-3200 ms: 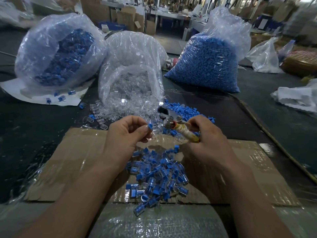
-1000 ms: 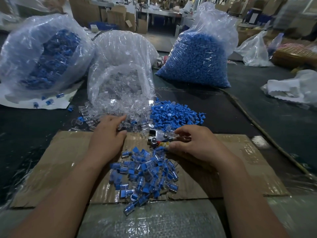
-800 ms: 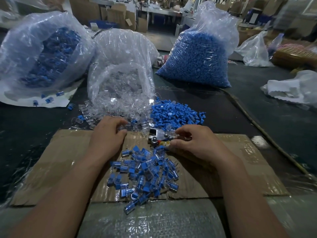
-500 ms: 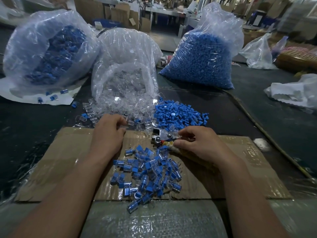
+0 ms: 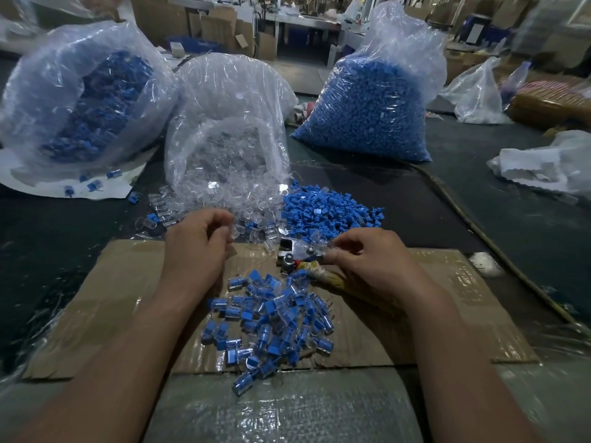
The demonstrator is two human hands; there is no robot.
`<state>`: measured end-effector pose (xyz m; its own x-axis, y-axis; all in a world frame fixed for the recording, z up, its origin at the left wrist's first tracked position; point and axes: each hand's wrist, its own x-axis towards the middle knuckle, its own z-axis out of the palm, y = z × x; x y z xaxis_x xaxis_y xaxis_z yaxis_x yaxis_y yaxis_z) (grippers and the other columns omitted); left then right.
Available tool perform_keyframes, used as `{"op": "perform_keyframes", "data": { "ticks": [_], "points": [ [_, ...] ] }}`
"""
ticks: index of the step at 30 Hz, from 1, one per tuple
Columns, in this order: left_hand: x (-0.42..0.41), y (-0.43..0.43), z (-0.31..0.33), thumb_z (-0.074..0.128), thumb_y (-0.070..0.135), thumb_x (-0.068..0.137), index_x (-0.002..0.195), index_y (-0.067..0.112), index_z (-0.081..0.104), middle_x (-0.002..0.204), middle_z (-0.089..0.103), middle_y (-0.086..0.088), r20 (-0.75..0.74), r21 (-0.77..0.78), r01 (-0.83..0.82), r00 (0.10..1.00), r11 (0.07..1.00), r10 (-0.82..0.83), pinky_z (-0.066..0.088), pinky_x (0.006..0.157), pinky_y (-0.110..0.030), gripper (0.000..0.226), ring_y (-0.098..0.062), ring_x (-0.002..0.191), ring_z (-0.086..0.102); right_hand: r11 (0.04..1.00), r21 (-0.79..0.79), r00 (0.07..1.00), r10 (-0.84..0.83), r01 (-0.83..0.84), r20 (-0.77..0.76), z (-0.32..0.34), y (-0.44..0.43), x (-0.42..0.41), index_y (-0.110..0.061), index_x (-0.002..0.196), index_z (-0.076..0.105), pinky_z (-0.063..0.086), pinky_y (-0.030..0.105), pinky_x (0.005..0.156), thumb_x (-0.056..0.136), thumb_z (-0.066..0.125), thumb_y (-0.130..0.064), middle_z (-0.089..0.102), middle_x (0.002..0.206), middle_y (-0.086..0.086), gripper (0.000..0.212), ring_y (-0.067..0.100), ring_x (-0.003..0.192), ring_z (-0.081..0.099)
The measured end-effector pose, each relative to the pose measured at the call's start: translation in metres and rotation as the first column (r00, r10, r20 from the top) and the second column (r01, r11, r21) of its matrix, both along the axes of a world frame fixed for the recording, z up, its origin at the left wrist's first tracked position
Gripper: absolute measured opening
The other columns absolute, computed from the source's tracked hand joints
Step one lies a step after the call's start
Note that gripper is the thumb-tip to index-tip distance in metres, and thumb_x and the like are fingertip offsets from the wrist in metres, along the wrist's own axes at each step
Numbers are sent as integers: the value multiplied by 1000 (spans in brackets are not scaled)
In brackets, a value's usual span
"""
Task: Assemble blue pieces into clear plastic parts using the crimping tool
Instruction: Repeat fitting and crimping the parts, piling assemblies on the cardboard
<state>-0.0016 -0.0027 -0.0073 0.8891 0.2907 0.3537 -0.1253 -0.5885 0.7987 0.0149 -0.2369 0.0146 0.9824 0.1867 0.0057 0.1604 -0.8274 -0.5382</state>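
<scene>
Fingers of left hand [image 5: 195, 247] curled among clear parts [image 5: 252, 212], hold unclear; right hand [image 5: 374, 266] grips crimping tool [image 5: 294, 254].

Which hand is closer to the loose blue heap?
Right. The right hand is just in front of the heap of small blue plastic pieces; the left hand is farther left.

A flattened cardboard sheet [image 5: 112, 298] covered in shiny film lies on the dark worktop [image 5: 479, 193]. A thin cord [image 5: 473, 222] runs diagonally across the worktop's right side. Crumpled white plastic [image 5: 543, 167] sits at the far right. Cardboard boxes [image 5: 220, 27] stand in the background.
</scene>
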Motion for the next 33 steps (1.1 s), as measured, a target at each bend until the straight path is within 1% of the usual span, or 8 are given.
{"op": "perform_keyframes", "data": {
  "ticks": [5,9,13,17,19,23,28,33],
  "points": [
    [-5,-2,2,66,14,83,92,20,65,77,57,14,3,-7,46,999,999,-45,39,64,-11,11,2,73,55,961,50,951,-277,272,135,0,-17,15,-24,93,68,39,25,63,88,58,-34,60,80,-15,15,-1,71,50],
    [-8,-3,2,65,11,83,80,23,66,72,58,16,-15,-4,54,998,999,-54,40,57,-8,12,4,68,56,886,65,877,-463,458,131,-6,-34,26,-20,103,67,41,28,75,90,54,-26,66,104,-1,19,16,93,57],
    [-11,-3,4,67,5,80,72,27,62,73,60,12,-32,-23,71,997,997,-72,45,55,-3,24,2,67,57,889,30,882,-456,456,119,-12,-38,35,-18,129,52,37,33,97,92,50,-19,52,134,3,37,21,122,46],
    [-11,-2,3,67,4,80,86,22,65,80,65,3,-83,-109,65,994,992,-74,56,68,-26,19,-12,74,65,939,-171,954,-299,300,28,-20,-31,41,-18,143,33,17,41,114,96,42,-14,26,152,2,47,20,140,19],
    [-11,-1,3,67,1,80,97,19,66,80,64,7,-70,-150,46,996,988,-57,52,57,-13,25,-2,67,64,934,-217,957,-290,284,3,-23,-30,43,-19,138,41,23,42,111,97,40,-13,36,147,3,42,23,136,29],
    [-12,-2,6,65,-2,79,80,18,69,74,63,7,-89,-139,37,995,990,-50,43,47,-4,21,-2,55,60,908,-162,923,-376,385,88,-20,-32,40,-24,115,65,43,32,84,92,49,-13,62,120,1,30,22,106,55],
    [-14,-2,7,62,-1,81,73,30,63,76,64,7,-110,-116,50,992,992,-62,52,67,-27,32,-12,71,63,906,-72,907,-409,417,102,-19,-30,37,-21,104,69,42,28,76,89,56,-11,66,110,-1,23,16,97,57],
    [-13,-3,5,64,3,82,92,21,67,79,60,12,-95,-101,99,989,990,-109,47,57,-9,21,1,67,58,912,6,905,-406,409,126,-17,-30,33,-19,105,68,41,27,79,88,59,-13,65,110,1,20,15,98,56]
  ]
}}
